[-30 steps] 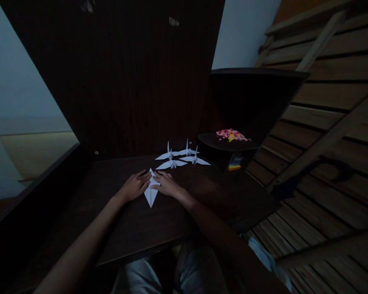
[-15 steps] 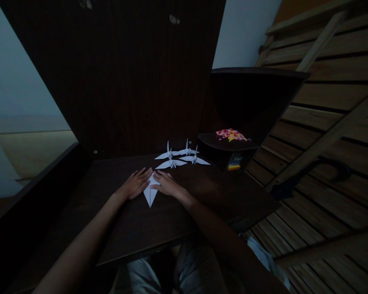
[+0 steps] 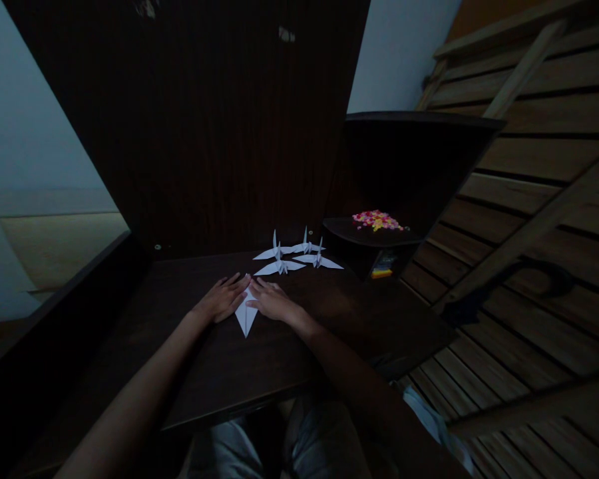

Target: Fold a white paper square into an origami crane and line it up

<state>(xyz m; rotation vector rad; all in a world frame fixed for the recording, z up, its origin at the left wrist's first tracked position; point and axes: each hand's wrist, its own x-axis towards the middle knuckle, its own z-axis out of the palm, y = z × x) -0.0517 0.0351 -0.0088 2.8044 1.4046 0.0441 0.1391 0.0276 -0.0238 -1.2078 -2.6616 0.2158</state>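
Note:
A white folded paper (image 3: 246, 322) lies flat on the dark desk, kite-shaped, with its long point towards me and a crease down its middle. My left hand (image 3: 221, 299) rests on its left side, fingers stretched out and pressing the upper edge. From the right, my right hand (image 3: 271, 299) lies on the paper with its fingers extended and its thumb across the middle. The fingertips of both hands come close together near the top corner, which they partly cover. Just beyond stand several white origami cranes (image 3: 280, 267) with wings spread.
A brown desk (image 3: 219, 379) holds the work, with a tall dark panel (image 3: 229, 133) behind it. On a corner shelf (image 3: 339, 229) to the right lies a heap of small pink, red and yellow pieces (image 3: 378, 219). Wooden slats (image 3: 544, 150) rise at the far right.
My left fingers have shifted slightly inward over the paper's top corner, and the right hand has edged in a little. The paper stays in place; the view has moved slightly.

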